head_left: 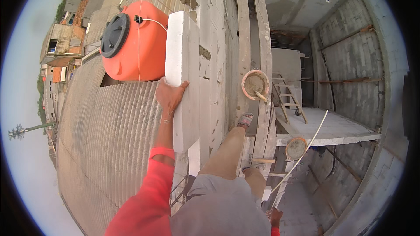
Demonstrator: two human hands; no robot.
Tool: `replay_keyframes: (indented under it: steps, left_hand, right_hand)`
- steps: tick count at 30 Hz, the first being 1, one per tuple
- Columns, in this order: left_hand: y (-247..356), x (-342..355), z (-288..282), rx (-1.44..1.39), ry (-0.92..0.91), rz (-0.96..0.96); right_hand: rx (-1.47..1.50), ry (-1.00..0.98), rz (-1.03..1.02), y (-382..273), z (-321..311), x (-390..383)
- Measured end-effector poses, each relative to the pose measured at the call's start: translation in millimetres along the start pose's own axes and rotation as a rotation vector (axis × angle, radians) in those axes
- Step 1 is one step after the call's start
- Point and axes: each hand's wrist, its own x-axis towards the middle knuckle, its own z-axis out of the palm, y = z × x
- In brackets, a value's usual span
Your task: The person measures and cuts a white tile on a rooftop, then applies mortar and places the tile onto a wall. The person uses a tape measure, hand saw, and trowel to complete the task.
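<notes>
While the white rectangular masonry block (187, 118) sits atop the grey block wall (215, 57), the fingers of the left hand (172, 96) clamp across its top.
Likely stiff, weighty and brittle-cornered, it suits a hold across its thickness near mid-length; outward stands a rounded orange plastic tank (148, 43); the right hand (274, 216) is too small to tell its fingers' state.

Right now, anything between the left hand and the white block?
Nothing visible: the left hand rests directly on the white block. The orange tank stands to the block's left, not between them.
</notes>
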Motion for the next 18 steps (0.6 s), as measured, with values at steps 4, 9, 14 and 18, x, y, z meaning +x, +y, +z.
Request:
replay_keyframes:
  steps: [4, 9, 14, 18]
  left_hand:
    - [6.1, 17.6, 9.8, 0.045, -0.044, -0.056]
    - [21.0, 56.7, 14.0, 0.01, -0.072, -0.064]
    - [36.5, 89.3, 23.1, 0.017, -0.036, -0.026]
    - [54.1, 110.0, 23.7, 0.037, -0.065, -0.026]
  right_hand:
    - [-0.044, -0.169, -0.245, 10.0, 11.2, -10.1]
    - [-0.007, -0.022, -0.046, 9.9, 12.7, -18.0]
    - [0.007, -0.085, -0.122, 14.6, 14.0, -23.4]
    - [0.002, -0.066, -0.1, 23.1, 20.4, -24.2]
